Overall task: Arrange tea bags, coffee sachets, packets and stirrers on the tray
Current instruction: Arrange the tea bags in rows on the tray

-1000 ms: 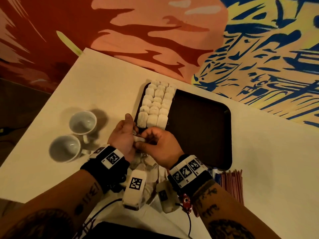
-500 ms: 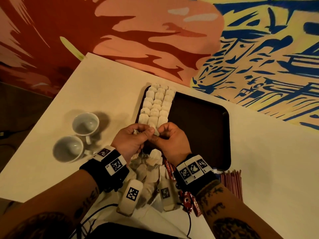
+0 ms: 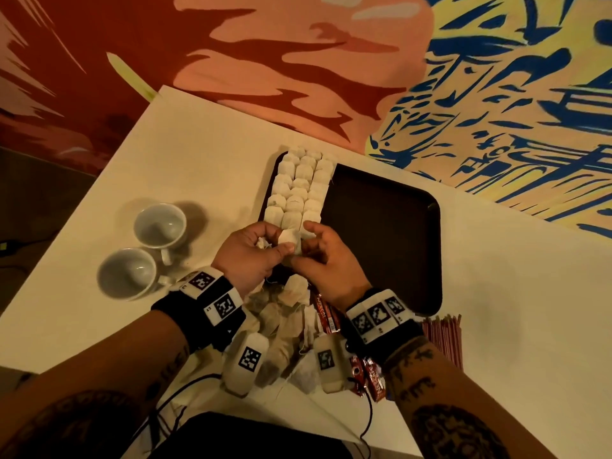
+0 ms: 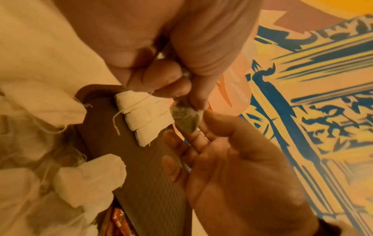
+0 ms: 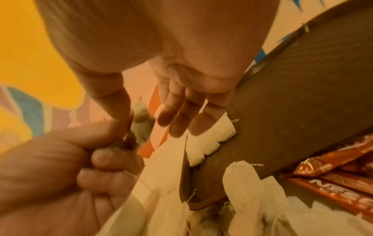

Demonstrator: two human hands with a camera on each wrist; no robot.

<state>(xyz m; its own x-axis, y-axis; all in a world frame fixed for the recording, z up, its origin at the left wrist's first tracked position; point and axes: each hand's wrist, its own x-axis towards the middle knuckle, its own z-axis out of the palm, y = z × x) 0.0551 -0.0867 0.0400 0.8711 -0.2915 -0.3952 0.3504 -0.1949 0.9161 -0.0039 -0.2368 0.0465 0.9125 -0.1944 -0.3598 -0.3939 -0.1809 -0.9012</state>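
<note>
Tea-bag rows underway on tray. Left hand pinches tea bag; right hand loose-fingered, empty. Next: lay bag at row's near end, neatly aligned.

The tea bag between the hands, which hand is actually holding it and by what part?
The left hand pinches the tea bag by its lower end, thumb against fingers. The right hand is open beside it, fingers relaxed, gripping nothing.

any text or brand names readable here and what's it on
"NESCAFE", partly cut off, on the red coffee sachets beside the tray; in the right wrist view only "NES" shows.
Wristband markers: black and white square codes; their tiny characters are too small to read.
Tea bags: no print visible.
</note>
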